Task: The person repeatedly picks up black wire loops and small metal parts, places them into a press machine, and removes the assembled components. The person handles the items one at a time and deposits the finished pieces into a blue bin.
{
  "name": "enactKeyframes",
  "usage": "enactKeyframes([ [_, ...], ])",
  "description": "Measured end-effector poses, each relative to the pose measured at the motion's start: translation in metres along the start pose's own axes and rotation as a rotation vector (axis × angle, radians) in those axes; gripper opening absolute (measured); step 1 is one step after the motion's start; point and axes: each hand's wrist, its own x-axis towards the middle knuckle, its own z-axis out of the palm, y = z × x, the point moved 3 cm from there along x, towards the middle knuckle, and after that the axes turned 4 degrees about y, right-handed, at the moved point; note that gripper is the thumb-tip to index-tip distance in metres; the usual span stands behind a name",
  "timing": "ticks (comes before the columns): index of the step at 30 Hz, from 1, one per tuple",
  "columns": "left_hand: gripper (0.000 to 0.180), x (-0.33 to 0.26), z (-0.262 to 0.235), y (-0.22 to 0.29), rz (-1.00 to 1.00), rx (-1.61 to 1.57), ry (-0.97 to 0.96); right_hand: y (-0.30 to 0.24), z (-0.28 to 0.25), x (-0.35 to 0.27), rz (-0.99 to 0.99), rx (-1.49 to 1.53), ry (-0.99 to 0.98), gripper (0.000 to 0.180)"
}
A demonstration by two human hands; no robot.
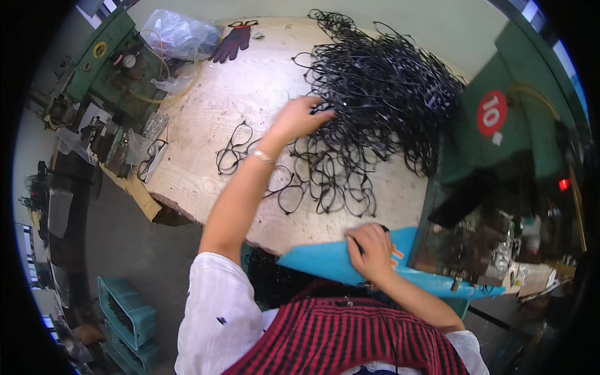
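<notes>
So the big tangle of black eyeglass frames (381, 87) is heaped in the upper middle of the frame, on the pale wooden bench (212, 106), and it thins out into loose frames toward the centre. The left hand (300, 117) is stretched up to the near edge of that heap, fingers curled down into the frames; whether one is actually pinched can't be told. A thin bracelet is worn on that wrist. A couple of stray frames (234, 150) are laid apart from the rest, just left of the forearm.

The right hand (370, 251) is pressed flat-ish, fingers bent, on a blue tray (319, 257) at the lower centre, right at the bench's near edge. Something dark is peeking out at the fingertips, but what it is can't be made out.

A green machine (500, 144) with a round red tag is parked at the right, touching the heap's side. Another green machine (109, 69) is seen upper left, with a crumpled clear plastic bag (178, 34) beside it and a dark purple glove (231, 44) lying at the top of the bench. Teal crates (128, 312) are stacked on the floor, lower left.
</notes>
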Motion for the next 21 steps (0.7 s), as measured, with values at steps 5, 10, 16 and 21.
enactKeyframes([
  [5,0.051,-0.107,-0.081,-0.069,-0.085,0.419,0.509,0.003,-0.004,-0.009,-0.004,0.043,0.098,0.008],
  [10,0.059,-0.165,0.017,-0.128,-0.392,0.474,0.562,0.004,0.001,-0.01,-0.063,0.117,0.121,0.006],
  [16,0.029,-0.16,0.009,0.025,-0.096,0.216,0.777,0.004,-0.077,-0.049,-0.022,0.269,0.267,0.007],
  [21,0.024,-0.221,0.036,0.147,0.33,0.324,0.252,0.011,-0.193,-0.136,0.179,0.23,0.293,0.01],
])
